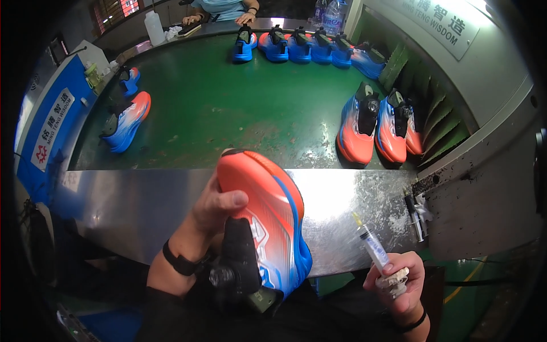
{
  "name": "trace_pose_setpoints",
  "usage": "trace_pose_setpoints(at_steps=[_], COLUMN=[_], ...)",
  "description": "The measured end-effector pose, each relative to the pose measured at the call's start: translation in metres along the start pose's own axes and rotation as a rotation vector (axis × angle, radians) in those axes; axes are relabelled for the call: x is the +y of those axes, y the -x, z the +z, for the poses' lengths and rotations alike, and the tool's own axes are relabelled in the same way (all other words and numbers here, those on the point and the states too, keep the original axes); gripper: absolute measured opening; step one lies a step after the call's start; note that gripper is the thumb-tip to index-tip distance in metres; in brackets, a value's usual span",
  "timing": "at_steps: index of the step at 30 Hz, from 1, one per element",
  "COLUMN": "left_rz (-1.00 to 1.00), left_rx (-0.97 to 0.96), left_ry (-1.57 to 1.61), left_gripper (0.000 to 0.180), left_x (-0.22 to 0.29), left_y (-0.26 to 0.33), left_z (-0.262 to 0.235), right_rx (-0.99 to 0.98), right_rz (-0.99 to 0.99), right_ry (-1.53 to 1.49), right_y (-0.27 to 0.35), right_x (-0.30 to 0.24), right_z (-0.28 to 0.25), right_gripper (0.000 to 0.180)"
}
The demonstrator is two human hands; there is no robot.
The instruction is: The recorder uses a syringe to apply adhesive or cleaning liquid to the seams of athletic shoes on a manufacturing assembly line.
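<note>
A running shoe [259,191], coral red at the toe and blue toward the heel, is tilted up in front of me. My left hand [212,206] grips it by the forefoot, thumb on the upper. Its black tongue and dark collar face me. At the lower right my right hand [409,278] is closed round a syringe [371,245] with a yellow tip pointing up and away. A crumpled whitish wad [393,282] sits at the syringe's rear end, in the same fingers. The syringe is well apart from the shoe.
A metal ledge [131,196] borders the green conveyor belt [228,108]. Similar shoes stand along its far side, at left, and at right [359,125] beside the flap-curtained machine opening [444,122]. Dark-and-clear syringes [415,216] lie on the ledge's right end. Across the belt sits another person [222,8].
</note>
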State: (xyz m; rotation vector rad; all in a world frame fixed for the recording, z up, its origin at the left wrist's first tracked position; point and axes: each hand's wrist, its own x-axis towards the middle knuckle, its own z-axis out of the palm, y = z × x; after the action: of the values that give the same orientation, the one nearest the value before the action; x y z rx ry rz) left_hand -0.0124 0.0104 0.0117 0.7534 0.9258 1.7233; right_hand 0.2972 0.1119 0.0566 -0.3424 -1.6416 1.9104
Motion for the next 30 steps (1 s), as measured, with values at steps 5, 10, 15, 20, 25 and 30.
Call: trace_pose_setpoints(at_steps=[5, 10, 15, 20, 25, 30], left_rz=[0.07, 0.202, 0.321, 0.334, 0.351, 0.338], left_rx=[-0.028, -0.108, -0.249, -0.291, -0.313, -0.321], left_ry=[0.103, -0.098, -0.296, -0.308, -0.284, -0.216], left_gripper=[0.074, 0.077, 0.078, 0.078, 0.076, 0.076], left_x=[0.001, 0.0, 0.005, 0.007, 0.008, 0.008], left_y=[0.012, 0.018, 0.02, 0.024, 0.026, 0.026], left_z=[-0.004, -0.005, -0.008, -0.006, -0.003, -0.002], right_rx=[0.002, -0.198, -0.283, -0.286, -0.272, -0.256], right_rz=[-0.067, -0.105, -0.145, -0.091, -0.022, 0.002], right_ry=[-0.04, -0.055, -0.107, -0.088, -0.049, -0.046], right_y=[-0.024, -0.044, -0.056, -0.057, -0.058, -0.058], right_x=[-0.009, -0.017, -0.017, -0.021, -0.022, -0.021], right_z=[0.039, 0.058, 0.069, 0.077, 0.078, 0.08], right_gripper=[0.035, 0.052, 0.052, 0.05, 0.051, 0.051])
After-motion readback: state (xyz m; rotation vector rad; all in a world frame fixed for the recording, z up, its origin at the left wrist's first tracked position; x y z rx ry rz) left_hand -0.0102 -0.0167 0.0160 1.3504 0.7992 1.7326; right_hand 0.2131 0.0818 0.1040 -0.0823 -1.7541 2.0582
